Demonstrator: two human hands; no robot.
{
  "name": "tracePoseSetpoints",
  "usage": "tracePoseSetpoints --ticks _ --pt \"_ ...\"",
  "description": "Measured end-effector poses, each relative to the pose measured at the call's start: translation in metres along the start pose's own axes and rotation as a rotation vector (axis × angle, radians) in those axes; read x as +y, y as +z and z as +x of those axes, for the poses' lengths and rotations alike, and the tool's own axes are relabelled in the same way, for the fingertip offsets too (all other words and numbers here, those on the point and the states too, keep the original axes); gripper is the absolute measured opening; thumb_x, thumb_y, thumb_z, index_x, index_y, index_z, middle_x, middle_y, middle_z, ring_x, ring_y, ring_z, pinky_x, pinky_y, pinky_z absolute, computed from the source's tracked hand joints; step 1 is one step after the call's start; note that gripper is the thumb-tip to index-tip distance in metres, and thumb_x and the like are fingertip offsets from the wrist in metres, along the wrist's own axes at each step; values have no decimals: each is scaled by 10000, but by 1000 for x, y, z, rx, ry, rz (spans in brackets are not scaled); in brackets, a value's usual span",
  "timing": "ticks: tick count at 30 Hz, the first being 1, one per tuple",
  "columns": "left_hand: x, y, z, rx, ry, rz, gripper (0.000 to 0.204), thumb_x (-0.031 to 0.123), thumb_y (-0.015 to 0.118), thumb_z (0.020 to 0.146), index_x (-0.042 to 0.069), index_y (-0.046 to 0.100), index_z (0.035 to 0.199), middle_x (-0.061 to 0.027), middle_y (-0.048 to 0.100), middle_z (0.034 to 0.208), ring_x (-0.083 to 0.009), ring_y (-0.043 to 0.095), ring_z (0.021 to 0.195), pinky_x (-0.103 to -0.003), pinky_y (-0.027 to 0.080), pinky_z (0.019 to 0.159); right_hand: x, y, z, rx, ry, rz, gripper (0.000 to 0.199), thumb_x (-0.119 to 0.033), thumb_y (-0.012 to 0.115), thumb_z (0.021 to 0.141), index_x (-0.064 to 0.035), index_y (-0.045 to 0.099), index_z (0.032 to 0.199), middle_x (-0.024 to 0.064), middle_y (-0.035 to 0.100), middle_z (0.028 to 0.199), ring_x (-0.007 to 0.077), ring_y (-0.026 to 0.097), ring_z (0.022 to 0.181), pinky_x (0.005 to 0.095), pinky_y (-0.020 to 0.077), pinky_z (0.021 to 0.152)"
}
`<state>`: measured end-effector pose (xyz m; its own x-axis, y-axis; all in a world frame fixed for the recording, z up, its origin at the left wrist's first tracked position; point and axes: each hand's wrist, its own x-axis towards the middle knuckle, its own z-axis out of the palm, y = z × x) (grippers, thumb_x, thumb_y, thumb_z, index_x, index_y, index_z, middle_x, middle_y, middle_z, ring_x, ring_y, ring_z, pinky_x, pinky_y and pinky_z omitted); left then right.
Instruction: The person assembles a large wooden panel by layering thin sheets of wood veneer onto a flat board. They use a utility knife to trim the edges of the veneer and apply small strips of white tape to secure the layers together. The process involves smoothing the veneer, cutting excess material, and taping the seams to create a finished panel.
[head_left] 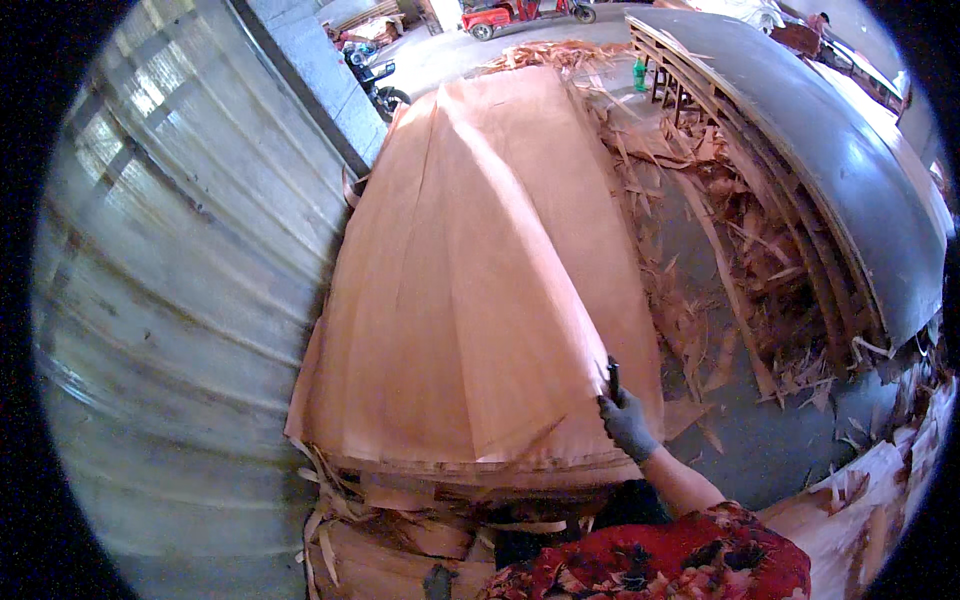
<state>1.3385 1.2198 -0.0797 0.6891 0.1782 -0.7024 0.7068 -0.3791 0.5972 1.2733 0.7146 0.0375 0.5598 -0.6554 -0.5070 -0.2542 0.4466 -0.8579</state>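
Note:
A tall stack of thin reddish-brown wood veneer sheets (400, 300) lies in front of me. The top sheet has a raised fold (530, 235) running from its far end toward my right hand. My right hand (628, 422), in a grey glove, is closed around a short black-handled tool (613, 374) at the near right end of that fold. Whether it also pinches the veneer edge is unclear. Low in the picture, a dark grey shape that looks like my gloved left hand (438, 580) hangs near the stack's front; its fingers are too dim to read.
Corrugated translucent sheeting (180, 300) walls the left side. Torn veneer strips (740, 230) litter the floor on the right, beside a pile of large dark-topped boards (830, 130). A green bottle (639, 75), a red three-wheeler (490, 18) and a motorcycle (380, 85) stand farther off.

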Motion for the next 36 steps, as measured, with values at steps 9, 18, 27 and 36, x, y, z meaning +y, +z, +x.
tracePoseSetpoints --ticks 9,18,27,36 --pt "-11 90 -51 -39 -98 -32 179 252 492 856 95 557 911 -26 568 702 -132 498 597 -291 382 530 -62 -109 -20 -29 49 77 107 -153 546 826 -56 517 790 -3 454 553 95 394 376 238 313 344" --pt "-31 141 -5 -339 -148 -112 174 270 475 863 114 551 876 -31 570 717 -150 512 600 -310 388 532 -107 -160 -128 7 -72 228 137 -180 571 816 -54 528 783 -2 467 562 95 409 396 237 308 356" --pt "19 285 -72 -677 -378 -193 645 663 360 812 155 453 1199 -101 540 1148 -291 526 976 -477 436 751 -139 -249 -219 112 -130 354 158 -230 544 843 -100 493 770 -20 387 500 95 322 326 241 271 320" --pt "36 428 -211 -1161 -48 -1051 714 665 310 812 160 372 1312 -110 425 1306 -303 463 1110 -486 420 870 -158 -473 -249 97 -151 579 132 -222 541 825 -109 497 878 -9 446 588 104 375 371 242 286 329"
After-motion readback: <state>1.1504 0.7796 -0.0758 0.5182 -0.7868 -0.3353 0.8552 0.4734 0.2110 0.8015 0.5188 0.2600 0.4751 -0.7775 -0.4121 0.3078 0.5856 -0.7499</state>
